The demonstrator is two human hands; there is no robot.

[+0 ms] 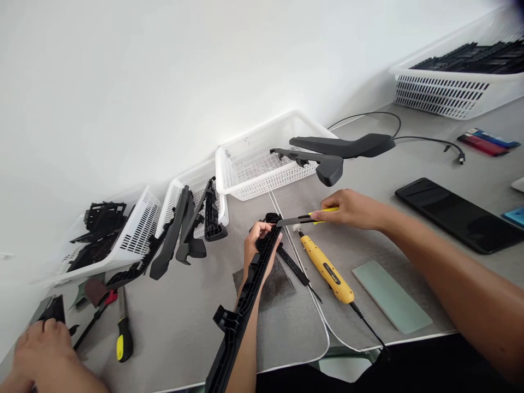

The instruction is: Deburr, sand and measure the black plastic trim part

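My left hand [250, 245] is closed around the upper end of a long black plastic trim piece [249, 289], which slopes down toward the front table edge with its ribbed side showing. A yellow utility knife [325, 214] is gripped in my right hand [354, 209]. Its blade [291, 221] is extended and meets the top end of the trim piece, close to my left fingers. Just below my right hand lies a yellow corded rotary tool [326, 267] with a pale round tip. A thin black tool [295, 266] rests beside the trim piece, near a dark mesh sheet [282, 286].
White baskets [262, 184] line the wall, several with black parts in or across them. A phone [458, 213] and a pale green plate [392, 296] lie to the right. At left, a co-worker's hands [45, 346] hold a dark part near a screwdriver [124, 333].
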